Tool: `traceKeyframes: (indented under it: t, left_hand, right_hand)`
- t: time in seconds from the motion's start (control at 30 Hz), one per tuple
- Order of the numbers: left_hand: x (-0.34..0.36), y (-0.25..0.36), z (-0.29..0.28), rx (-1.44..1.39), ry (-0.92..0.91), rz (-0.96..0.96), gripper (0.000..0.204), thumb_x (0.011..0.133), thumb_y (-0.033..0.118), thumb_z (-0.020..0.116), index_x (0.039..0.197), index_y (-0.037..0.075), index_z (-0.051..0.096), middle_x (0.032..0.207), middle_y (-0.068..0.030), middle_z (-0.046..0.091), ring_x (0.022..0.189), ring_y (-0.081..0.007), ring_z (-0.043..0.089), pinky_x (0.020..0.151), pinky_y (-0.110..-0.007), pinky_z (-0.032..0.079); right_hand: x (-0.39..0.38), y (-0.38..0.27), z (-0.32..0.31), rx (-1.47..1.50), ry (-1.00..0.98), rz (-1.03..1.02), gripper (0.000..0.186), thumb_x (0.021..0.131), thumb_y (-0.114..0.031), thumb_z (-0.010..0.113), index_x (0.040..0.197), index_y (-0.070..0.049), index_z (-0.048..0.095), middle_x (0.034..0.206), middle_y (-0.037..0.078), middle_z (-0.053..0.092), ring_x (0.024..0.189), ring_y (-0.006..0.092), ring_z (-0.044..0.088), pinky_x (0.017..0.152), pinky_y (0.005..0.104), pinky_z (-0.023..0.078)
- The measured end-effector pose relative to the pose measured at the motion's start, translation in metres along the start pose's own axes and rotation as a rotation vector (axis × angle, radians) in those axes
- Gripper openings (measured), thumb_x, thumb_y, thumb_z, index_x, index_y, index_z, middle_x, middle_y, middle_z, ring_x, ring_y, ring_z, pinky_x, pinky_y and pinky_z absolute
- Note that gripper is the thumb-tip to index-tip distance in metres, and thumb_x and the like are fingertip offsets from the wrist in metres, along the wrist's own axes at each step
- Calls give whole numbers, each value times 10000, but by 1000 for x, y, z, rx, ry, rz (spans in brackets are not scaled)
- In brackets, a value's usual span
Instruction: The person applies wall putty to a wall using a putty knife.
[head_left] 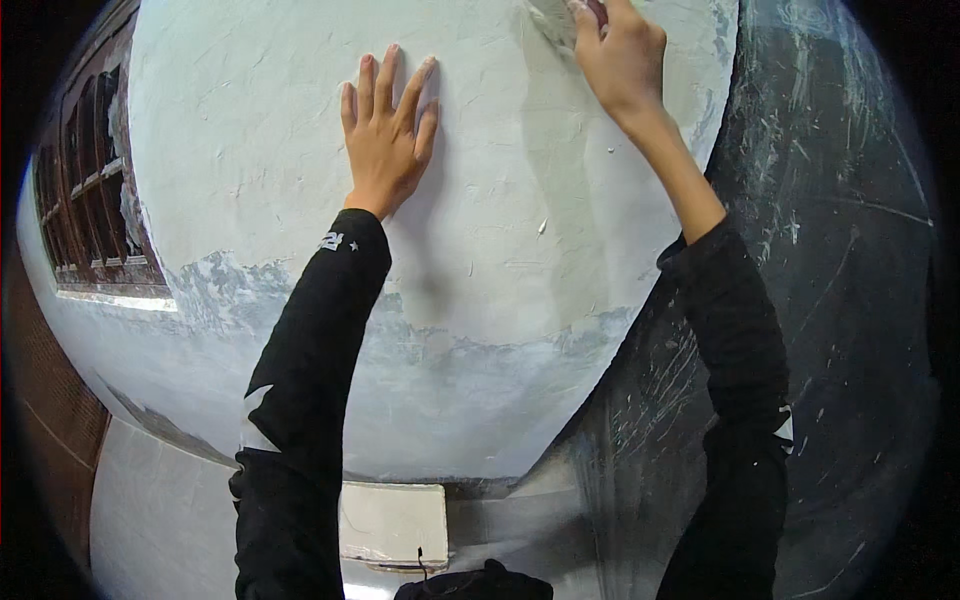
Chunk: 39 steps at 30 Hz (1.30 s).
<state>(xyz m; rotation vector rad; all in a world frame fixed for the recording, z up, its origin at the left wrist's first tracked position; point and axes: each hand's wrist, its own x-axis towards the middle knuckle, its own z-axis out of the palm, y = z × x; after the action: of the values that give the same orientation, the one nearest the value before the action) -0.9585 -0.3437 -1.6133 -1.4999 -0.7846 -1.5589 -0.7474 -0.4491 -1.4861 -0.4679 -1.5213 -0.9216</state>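
Note:
My left hand (388, 140) lies with fingers spread against the white-coated wall (270, 150), holding nothing. Up at the top edge, my right hand (625, 65) is closed around the dark reddish handle of a putty knife (597, 12). Its blade, partly cut off by the frame edge, appears to be against the wall. Below the blade runs a greyer, damp-looking strip of filler (562, 190). Small white blobs of filler stick out from the surface near that strip. Lower on the wall the white coat ends in a ragged edge above a bluish-grey band.
A brown barred window (95, 180) is set in the wall at the left. On the right stands a dark, scratched and white-smeared surface (830, 280). A cream rectangular container (393, 522) sits by the wall's foot, on a grey floor (165, 500).

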Motion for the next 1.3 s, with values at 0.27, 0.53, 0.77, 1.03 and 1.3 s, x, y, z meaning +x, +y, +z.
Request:
traceKeyframes:
  t: [0.27, 0.53, 0.77, 1.03, 1.3]
  left_hand:
    - [0, -3, -2, 12, 3, 39, 531, 966, 334, 506, 1494, 319, 448, 1621, -64, 301, 1519, -313, 199, 1224, -530, 104]
    - [-3, -5, 3, 8, 13, 61, 553, 943, 339, 524, 1491, 328, 452, 1612, -66, 323, 1519, -311, 204, 1225, -531, 103]
    - [-2, -1, -1, 17, 8, 52, 538, 945, 342, 506, 1481, 326, 466, 1611, -64, 327, 1518, -311, 209, 1227, -522, 101]
    - [-3, 0, -2, 21, -1, 37, 534, 948, 338, 499, 1481, 331, 468, 1613, -54, 327, 1518, -311, 205, 1221, -526, 102]
    - [-2, 2, 0, 24, -25, 34, 559, 948, 338, 496, 1504, 323, 442, 1615, -53, 322, 1520, -308, 189, 1217, -526, 98]
  right_hand:
    - [-42, 4, 0, -285, -171, -260, 375, 861, -12, 653, 1235, -4, 644, 820, 171, 698, 720, 284, 674, 646, 404, 531]
    - [-95, 25, 22, -432, -29, -410, 512, 767, -43, 695, 1207, -305, 726, 1136, -30, 725, 883, 196, 655, 727, 300, 599]
    - [-121, 24, 23, -352, -127, -198, 524, 766, -37, 702, 1193, -339, 736, 1216, -10, 716, 995, 245, 629, 843, 326, 582]
    - [-149, 10, 11, -265, -211, -94, 468, 762, -38, 705, 1140, -306, 765, 1196, 12, 724, 1018, 267, 611, 864, 336, 563]
    - [-164, -24, -24, -48, -230, 43, 475, 737, 36, 689, 1134, -213, 764, 1112, 42, 748, 957, 264, 644, 854, 333, 558]
